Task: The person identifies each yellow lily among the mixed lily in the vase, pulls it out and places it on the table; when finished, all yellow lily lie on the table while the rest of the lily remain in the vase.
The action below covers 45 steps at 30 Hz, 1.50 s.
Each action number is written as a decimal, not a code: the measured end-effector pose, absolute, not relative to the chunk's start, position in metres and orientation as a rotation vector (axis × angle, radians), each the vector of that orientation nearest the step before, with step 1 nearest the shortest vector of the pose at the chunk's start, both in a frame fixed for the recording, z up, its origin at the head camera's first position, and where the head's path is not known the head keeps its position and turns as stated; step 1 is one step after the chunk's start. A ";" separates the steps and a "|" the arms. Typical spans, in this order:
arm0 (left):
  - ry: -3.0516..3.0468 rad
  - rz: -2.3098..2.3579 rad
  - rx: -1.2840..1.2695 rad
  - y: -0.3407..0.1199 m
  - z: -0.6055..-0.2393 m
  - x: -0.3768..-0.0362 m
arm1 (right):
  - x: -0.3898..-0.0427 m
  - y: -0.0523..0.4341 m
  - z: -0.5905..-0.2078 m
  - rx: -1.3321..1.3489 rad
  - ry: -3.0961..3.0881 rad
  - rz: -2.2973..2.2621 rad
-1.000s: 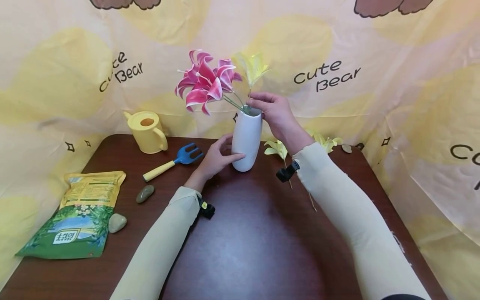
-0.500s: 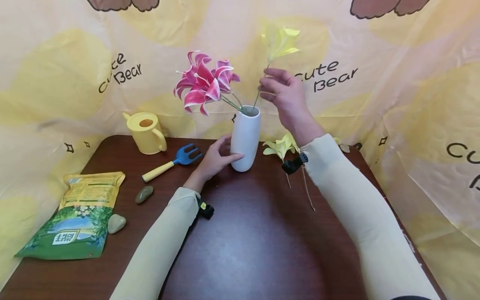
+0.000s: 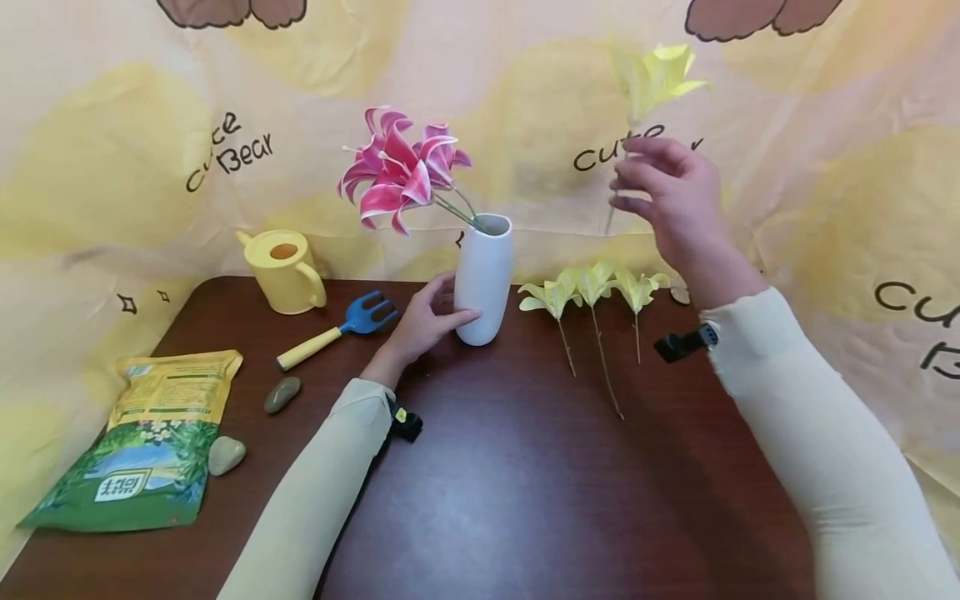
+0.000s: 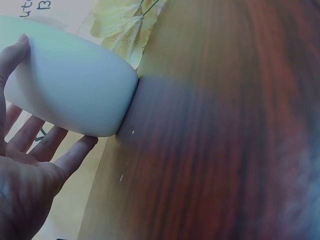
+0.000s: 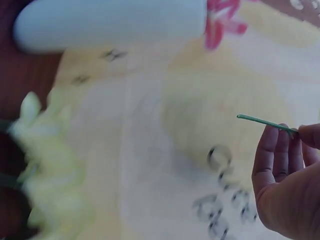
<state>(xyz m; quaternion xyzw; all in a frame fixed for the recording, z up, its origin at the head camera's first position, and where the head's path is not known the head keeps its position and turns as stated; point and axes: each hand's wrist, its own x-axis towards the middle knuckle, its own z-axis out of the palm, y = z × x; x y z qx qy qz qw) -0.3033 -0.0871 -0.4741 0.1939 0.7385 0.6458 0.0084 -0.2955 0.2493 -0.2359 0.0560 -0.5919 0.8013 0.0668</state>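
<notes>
On the far left of the table [image 3: 510,500] lies a green and yellow bag [image 3: 142,442], flat on its back, with 2 stones beside it: a pale stone [image 3: 226,455] touching its right edge and a darker stone [image 3: 282,394] a bit further back. Behind those sits a yellow watering can [image 3: 282,270], and just right of it a little fork [image 3: 335,324] with a blue head and yellow handle.

Then comes the left hand [image 3: 424,321], fingers spread and fairly straight, cupping the lower left side of the white vase [image 3: 482,278] (the left wrist view shows thumb and fingers resting against the body, not curled tight). The vase stands upright near the back-middle of the table, with pink lilies [image 3: 397,171] leaning out of it to the left.

Right of the vase, 3 yellow flowers [image 3: 592,287] lie side by side on the table, stems pointing toward the person.

Furthest right, the right hand [image 3: 671,200] is up in the air, well apart from the vase, pinching the thin green stem of a yellow lily [image 3: 656,75] between thumb and fingertips. The bloom sits above the hand against the backdrop [image 3: 825,167] printed with "Cute Bear".
</notes>
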 end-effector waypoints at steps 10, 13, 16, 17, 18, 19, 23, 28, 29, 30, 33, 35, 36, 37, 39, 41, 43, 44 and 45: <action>2.347 1.986 0.590 -0.089 -0.475 -0.303 | -0.282 0.340 -0.300 -0.029 -2.172 2.203; 2.349 1.984 0.591 -0.088 -0.474 -0.304 | -0.280 0.364 -0.321 -0.035 -2.208 2.202; 2.345 1.989 0.598 -0.088 -0.473 -0.304 | -0.279 0.386 -0.337 -0.065 -2.238 2.180; 2.344 1.991 0.599 -0.088 -0.473 -0.304 | -0.278 0.392 -0.341 -0.087 -2.251 2.171; 2.342 1.991 0.598 -0.088 -0.473 -0.305 | -0.278 0.398 -0.344 -0.110 -2.276 2.148; 2.338 1.992 0.596 -0.088 -0.473 -0.305 | -0.278 0.403 -0.348 -0.139 -2.299 2.136; 2.334 1.990 0.590 -0.089 -0.475 -0.306 | -0.277 0.420 -0.359 -0.238 -2.414 2.085; 2.339 1.987 0.589 -0.088 -0.474 -0.305 | -0.276 0.434 -0.378 -0.269 -2.533 2.018; 2.338 1.989 0.587 -0.088 -0.474 -0.305 | -0.277 0.436 -0.383 -0.260 -2.531 2.042; 2.339 1.989 0.586 -0.088 -0.474 -0.305 | -0.278 0.439 -0.388 -0.253 -2.541 2.044; 2.335 1.991 0.580 -0.088 -0.474 -0.304 | -0.281 0.447 -0.402 -0.235 -2.574 2.062; 2.332 1.993 0.580 -0.087 -0.474 -0.304 | -0.282 0.451 -0.410 -0.248 -2.622 2.035; 2.332 1.991 0.581 -0.087 -0.474 -0.304 | -0.283 0.453 -0.414 -0.249 -2.656 2.007; 2.330 1.991 0.580 -0.087 -0.474 -0.304 | -0.283 0.455 -0.418 -0.250 -2.691 1.981; 2.328 1.988 0.578 -0.087 -0.474 -0.304 | -0.283 0.456 -0.425 -0.258 -2.749 1.935; 2.324 1.989 0.576 -0.087 -0.474 -0.304 | -0.284 0.455 -0.430 -0.262 -2.771 1.944; 2.327 1.987 0.573 -0.088 -0.474 -0.305 | -0.284 0.452 -0.433 -0.261 -2.779 1.973; 2.328 1.987 0.573 -0.088 -0.474 -0.305 | -0.284 0.450 -0.433 -0.270 -2.769 1.997; 2.329 1.988 0.573 -0.088 -0.474 -0.305 | -0.284 0.447 -0.434 -0.272 -2.762 2.020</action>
